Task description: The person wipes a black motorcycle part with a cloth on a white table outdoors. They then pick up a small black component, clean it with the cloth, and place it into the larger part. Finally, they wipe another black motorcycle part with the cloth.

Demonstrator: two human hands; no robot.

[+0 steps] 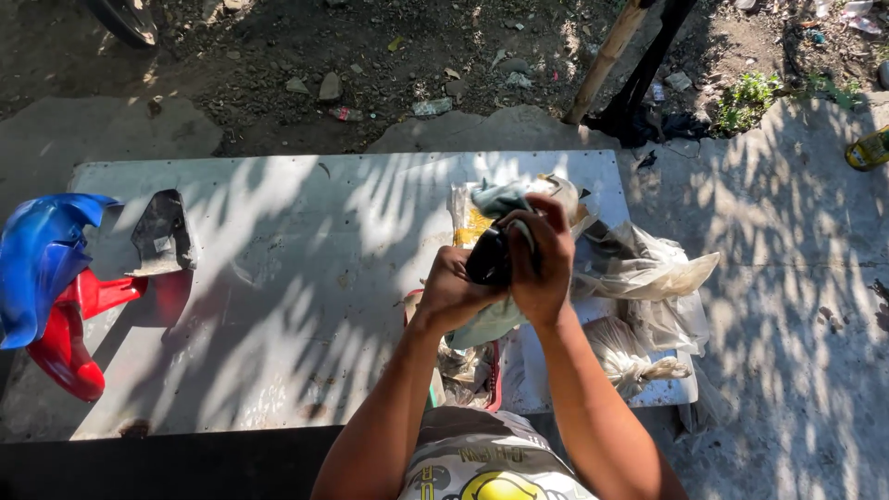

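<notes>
Both my hands are raised together over the right part of a grey metal-topped table (278, 278). My left hand (454, 292) grips a small black object (488, 259) from below. My right hand (542, 264) closes over the same object from the right and pinches a pale grey-green cloth (500, 199) against it. The cloth sticks up above my fingers and also hangs below my hands. What the black object is stays unclear, as my fingers cover most of it.
Crumpled plastic bags (639, 273) lie at the table's right end, with a red-rimmed tray of scraps (468, 366) near me. Blue (42, 259) and red (69, 338) motorbike body panels and a black panel (162, 231) sit at the left. Beyond are dirt ground and a bamboo pole (607, 56).
</notes>
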